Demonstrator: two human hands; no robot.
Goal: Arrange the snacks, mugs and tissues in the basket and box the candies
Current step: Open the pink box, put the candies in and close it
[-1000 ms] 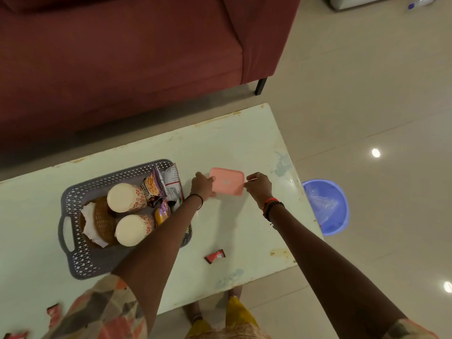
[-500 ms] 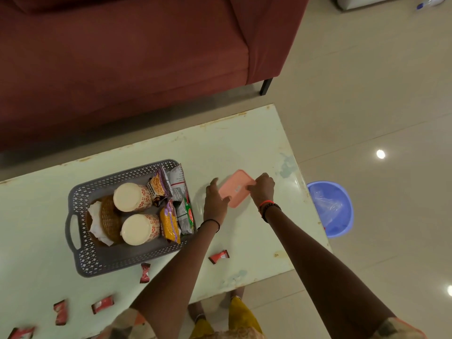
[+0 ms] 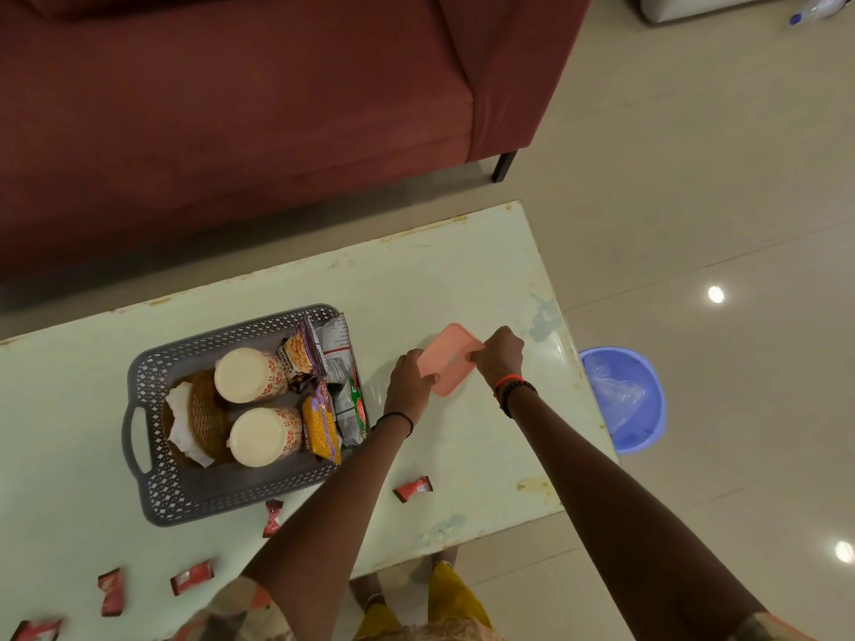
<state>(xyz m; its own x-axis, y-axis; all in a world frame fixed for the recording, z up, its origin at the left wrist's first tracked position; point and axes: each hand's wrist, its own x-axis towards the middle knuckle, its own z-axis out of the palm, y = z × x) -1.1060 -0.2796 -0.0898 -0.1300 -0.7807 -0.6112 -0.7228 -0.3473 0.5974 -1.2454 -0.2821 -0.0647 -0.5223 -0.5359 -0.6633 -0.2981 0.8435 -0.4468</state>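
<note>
So both hands are on the pink box (image 3: pixel 451 360), which is tilted just right of the basket (image 3: pixel 152 363), over the table (image 3: pixel 462 279). The left hand (image 3: pixel 408 379) has its fingers curled round the near-left end, and the right hand (image 3: pixel 500 356) is closed tight on the far-right end. Can't tell if the box touches the tabletop. The two mugs (image 3: pixel 250 377), the snack packets (image 3: pixel 324 423) and the tissues (image 3: pixel 178 409) sit in the basket. The red candies (image 3: pixel 413 488) lie loose along the near edge.
</note>
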